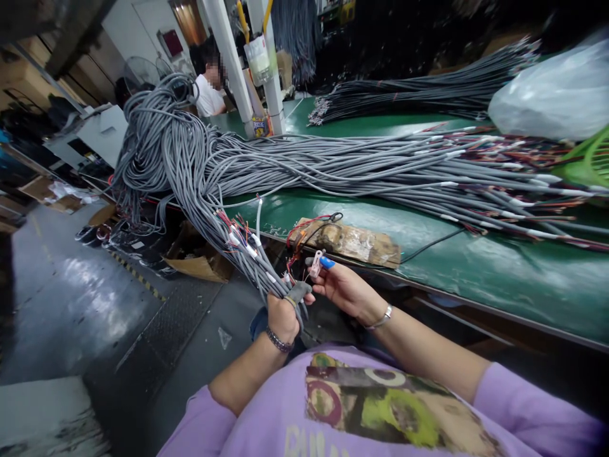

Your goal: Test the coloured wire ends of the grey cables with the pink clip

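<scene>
My left hand point(285, 312) is wrapped round a bundle of grey cables point(226, 251) just off the table's front edge. Dark grey finger covers show on it. White-banded cable ends with thin red, orange and dark wires point(242, 236) stick out above the hand. Close to its right, my right hand point(343, 289) pinches a small pale pink clip-like piece point(316, 264); its exact kind is unclear. Blue wrapping point(327, 262) covers one fingertip of that hand. Thin loose wires point(291, 270) lie between the hands and the clip-like piece.
A long heap of grey cables point(304, 162) spans the green table point(476, 273). A taped brown block point(354, 242) with wires sits at the front edge. Behind are black cables point(409, 95), a plastic bag point(552, 95), a green basket point(587, 162) and a seated person point(209, 92).
</scene>
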The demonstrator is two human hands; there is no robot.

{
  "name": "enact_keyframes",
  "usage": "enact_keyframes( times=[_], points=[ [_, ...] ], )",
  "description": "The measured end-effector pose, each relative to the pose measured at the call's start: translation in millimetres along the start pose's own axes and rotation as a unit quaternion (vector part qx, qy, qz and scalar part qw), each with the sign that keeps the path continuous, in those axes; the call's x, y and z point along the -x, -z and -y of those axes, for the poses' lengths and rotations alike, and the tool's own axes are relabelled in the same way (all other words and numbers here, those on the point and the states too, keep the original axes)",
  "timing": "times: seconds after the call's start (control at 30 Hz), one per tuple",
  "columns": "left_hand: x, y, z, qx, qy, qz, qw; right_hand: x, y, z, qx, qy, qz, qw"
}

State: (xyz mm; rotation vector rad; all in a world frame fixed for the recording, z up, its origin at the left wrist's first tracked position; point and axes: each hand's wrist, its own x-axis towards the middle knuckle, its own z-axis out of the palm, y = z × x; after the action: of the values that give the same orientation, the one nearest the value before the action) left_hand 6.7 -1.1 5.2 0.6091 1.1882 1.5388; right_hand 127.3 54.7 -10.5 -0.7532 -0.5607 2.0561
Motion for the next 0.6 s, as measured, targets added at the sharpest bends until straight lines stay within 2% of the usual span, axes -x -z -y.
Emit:
enact_keyframes(
  times=[0.1, 0.17, 0.27, 0.33, 0.4, 0.5, 0.6],
  points=[
    [-1, -3.4, 0, 0.001, 0.004, -0.014, 1.000, 0, 1, -2, 0.010, 0.010, -0.026, 1.000],
    [-1, -4.3, 0, -0.008, 0.001, -0.014, 1.000, 0, 2, -3, 0.065, 0.061, -0.055, 0.994],
    [-1, -4.5, 0, -0.012, -0.001, -0.013, 1.000, 0, 2, -5, 0.197, 0.161, -0.115, 0.960],
    [-1, -4.6, 1, -0.013, 0.000, -0.012, 1.000, -1, 1, -5, 0.238, 0.182, -0.119, 0.947],
    [-1, -5.2, 2, -0.016, -0.002, -0.011, 1.000, -3, 0, -5, 0.200, 0.146, -0.078, 0.966],
    [-2, -6.3, 4, -0.013, -0.005, -0.012, 1.000, -7, -2, -5, 0.083, 0.060, -0.023, 0.995],
    [-3, -6.9, 6, -0.020, -0.003, -0.013, 1.000, -11, -3, -6, 0.017, 0.040, -0.035, 0.998]
  ],
)
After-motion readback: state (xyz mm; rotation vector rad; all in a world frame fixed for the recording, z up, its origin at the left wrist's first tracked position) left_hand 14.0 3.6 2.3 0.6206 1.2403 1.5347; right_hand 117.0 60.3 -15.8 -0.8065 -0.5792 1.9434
